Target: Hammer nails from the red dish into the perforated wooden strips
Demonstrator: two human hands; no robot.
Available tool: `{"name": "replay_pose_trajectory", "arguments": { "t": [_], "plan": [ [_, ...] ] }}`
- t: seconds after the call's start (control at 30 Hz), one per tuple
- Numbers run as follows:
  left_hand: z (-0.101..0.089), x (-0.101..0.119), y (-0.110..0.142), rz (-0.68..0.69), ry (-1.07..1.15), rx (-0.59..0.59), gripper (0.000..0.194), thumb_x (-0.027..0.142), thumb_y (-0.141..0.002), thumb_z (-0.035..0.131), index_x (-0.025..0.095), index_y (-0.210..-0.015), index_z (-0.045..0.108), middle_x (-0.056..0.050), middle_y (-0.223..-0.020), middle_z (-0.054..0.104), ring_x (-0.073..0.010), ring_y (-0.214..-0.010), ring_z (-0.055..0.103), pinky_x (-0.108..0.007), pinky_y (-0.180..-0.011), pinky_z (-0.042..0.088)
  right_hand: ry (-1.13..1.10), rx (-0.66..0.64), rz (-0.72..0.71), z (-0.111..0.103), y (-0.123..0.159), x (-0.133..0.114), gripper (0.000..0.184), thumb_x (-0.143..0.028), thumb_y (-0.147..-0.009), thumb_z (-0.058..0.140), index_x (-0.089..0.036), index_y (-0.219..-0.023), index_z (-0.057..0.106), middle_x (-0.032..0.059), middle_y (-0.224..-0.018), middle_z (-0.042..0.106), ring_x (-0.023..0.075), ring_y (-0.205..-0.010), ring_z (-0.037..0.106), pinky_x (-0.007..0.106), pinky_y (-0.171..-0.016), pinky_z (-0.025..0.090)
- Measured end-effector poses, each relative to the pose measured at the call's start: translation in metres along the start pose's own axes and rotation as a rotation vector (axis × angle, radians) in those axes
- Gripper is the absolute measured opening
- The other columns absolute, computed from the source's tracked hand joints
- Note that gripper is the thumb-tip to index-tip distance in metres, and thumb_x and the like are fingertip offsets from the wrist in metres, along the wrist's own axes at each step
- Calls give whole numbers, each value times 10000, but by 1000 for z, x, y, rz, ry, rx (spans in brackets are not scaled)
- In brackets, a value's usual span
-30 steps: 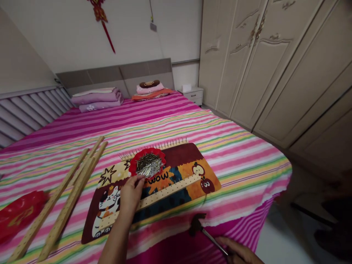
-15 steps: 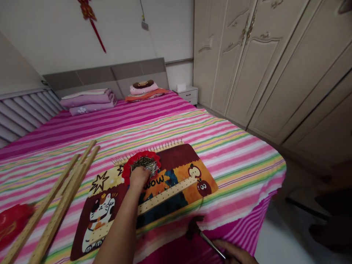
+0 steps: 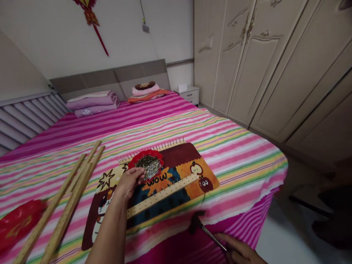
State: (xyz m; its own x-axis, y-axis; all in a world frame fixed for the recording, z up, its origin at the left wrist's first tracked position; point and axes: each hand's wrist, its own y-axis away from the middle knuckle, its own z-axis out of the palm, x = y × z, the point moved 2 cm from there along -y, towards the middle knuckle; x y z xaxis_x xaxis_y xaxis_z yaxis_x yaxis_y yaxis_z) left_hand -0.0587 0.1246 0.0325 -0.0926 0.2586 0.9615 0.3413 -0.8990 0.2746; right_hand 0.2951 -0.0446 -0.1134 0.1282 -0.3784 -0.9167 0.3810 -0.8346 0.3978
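Drawn back from the nails heaped in the red scalloped bowl, our left hand pinches narrowly; whether on one, we cannot tell. They seem light, stiff, slick: best taken mid-shank. Our right hand grips the hammer.

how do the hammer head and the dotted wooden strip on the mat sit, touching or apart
Apart. The head view shows part of the mat and striped cloth between the hammer head and dotted wooden strip.
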Motion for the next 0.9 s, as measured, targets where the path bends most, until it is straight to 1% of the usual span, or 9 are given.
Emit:
{"name": "replay_pose_trajectory", "arguments": {
  "t": [0.07,0.17,0.27,0.37,0.47,0.57,0.7,0.9],
  "plan": [
    [-4,-1,14,-14,53,2,324,226,-413,793,107,-677,648,-14,-592,627,-67,-496,529,-157,-409,371,7,-14,20,2,1,-2,539,-441,-785,461,-165,-1240,549,-55,-547,383,97,-443,305,210,-421,210],
    [-11,-9,36,-31,80,5,396,210,-392,811,115,-746,662,-22,-642,656,-79,-540,567,-156,-439,409,33,-34,53,2,4,-9,573,-436,-764,464,-145,-1252,535,-56,-548,389,99,-447,319,212,-421,209],
    [-17,-27,54,-47,53,35,399,269,-379,825,121,-705,649,-23,-634,661,-105,-568,596,-166,-447,424,56,-41,87,2,6,-13,581,-441,-761,462,-173,-1273,521,-49,-573,409,101,-456,339,208,-420,224],
    [-18,-46,66,-52,20,77,397,329,-371,822,125,-656,636,-6,-587,646,-93,-531,574,-170,-454,421,65,-53,77,2,6,-14,581,-465,-767,461,-194,-1277,519,-50,-576,405,101,-458,345,203,-417,231],
    [-15,-62,71,-27,1,113,405,363,-371,809,130,-655,638,2,-563,636,-87,-518,550,-174,-458,415,57,-47,77,2,5,-15,608,-467,-771,461,-161,-1296,495,-60,-564,391,91,-439,319,199,-404,210],
    [-12,-72,69,32,-29,155,394,382,-397,789,138,-670,644,0,-591,642,-97,-546,555,-178,-455,409,44,-36,94,3,6,-16,617,-442,-771,466,-137,-1307,480,-61,-570,408,82,-427,316,196,-393,198],
    [-12,-79,65,85,-99,186,365,401,-460,754,148,-701,650,2,-632,646,-92,-545,543,-186,-470,417,36,-27,80,4,7,-15,612,-423,-763,465,-123,-1297,482,-63,-571,416,76,-421,305,195,-392,193],
    [-14,-83,64,128,-206,202,337,421,-511,701,165,-723,650,8,-622,643,-86,-491,508,-201,-466,413,35,-31,86,4,5,-10,590,-396,-761,465,-154,-1299,480,-76,-545,386,81,-426,302,199,-408,197]
  ]
}}
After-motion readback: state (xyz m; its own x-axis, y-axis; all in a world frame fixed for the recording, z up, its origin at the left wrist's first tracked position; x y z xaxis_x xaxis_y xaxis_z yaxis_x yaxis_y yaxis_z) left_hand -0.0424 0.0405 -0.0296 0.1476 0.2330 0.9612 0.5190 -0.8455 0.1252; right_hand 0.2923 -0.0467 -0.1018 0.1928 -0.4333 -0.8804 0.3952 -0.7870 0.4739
